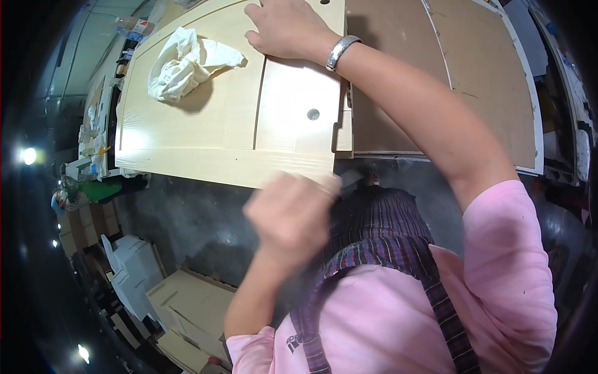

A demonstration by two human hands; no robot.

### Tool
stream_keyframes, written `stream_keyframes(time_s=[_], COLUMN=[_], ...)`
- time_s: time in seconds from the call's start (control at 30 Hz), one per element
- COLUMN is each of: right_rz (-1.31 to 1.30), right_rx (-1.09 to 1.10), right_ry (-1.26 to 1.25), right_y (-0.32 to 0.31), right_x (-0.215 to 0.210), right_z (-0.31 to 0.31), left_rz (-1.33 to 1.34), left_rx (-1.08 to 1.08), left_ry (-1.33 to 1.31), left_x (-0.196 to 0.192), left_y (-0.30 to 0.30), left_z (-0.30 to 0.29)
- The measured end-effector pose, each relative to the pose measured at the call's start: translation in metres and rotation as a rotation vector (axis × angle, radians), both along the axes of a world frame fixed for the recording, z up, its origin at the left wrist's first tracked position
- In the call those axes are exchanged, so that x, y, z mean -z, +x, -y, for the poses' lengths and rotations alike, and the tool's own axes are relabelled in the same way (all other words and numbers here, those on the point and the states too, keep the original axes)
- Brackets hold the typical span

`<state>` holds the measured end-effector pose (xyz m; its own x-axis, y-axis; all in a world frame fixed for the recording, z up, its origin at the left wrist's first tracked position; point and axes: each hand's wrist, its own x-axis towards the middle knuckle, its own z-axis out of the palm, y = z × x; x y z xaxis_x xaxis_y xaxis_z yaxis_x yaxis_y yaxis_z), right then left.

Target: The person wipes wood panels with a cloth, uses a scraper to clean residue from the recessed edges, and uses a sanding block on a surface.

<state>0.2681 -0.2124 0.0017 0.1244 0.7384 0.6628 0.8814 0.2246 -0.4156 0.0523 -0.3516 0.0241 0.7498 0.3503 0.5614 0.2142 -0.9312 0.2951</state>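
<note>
A pale cream cabinet door panel (193,137) with a recessed centre and round holes lies in front of me. My right hand (289,30) rests at its far part, thumb and a finger apart on the surface; the frame's top edge cuts part of the hand off. Smeared by motion, my left hand (289,215) is at the panel's near edge; whether it touches the edge or holds anything I cannot make out. Left of my right hand, a crumpled white cloth (180,68) lies on the panel.
To the right is a large brown board (405,81) with white edging. A clear plastic bottle (134,26) is beyond the panel's far left corner. Cardboard boxes (193,305) and a white box (134,274) stand on the floor at lower left.
</note>
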Motion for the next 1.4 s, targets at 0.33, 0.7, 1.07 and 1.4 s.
stream_keyframes(time_s=[0.33, 0.7, 1.07, 1.4], right_rz=[-0.006, -0.026, -0.059, -0.03], right_rx=[0.017, -0.012, -0.022, -0.02], right_ry=[-0.017, -0.111, -0.06, -0.151], right_y=[-0.005, -0.001, -0.004, -0.004], right_x=[0.002, -0.005, -0.007, -0.005], right_z=[-0.001, 0.005, 0.001, 0.0], left_rz=[0.021, 0.014, -0.01, 0.005], left_rx=[-0.255, -0.431, -0.227, -0.351], left_ry=[0.004, -0.04, -0.093, -0.128], left_x=[0.006, 0.014, 0.001, 0.009], left_y=[-0.048, -0.056, -0.031, -0.031], left_z=[-0.018, -0.006, 0.047, 0.032])
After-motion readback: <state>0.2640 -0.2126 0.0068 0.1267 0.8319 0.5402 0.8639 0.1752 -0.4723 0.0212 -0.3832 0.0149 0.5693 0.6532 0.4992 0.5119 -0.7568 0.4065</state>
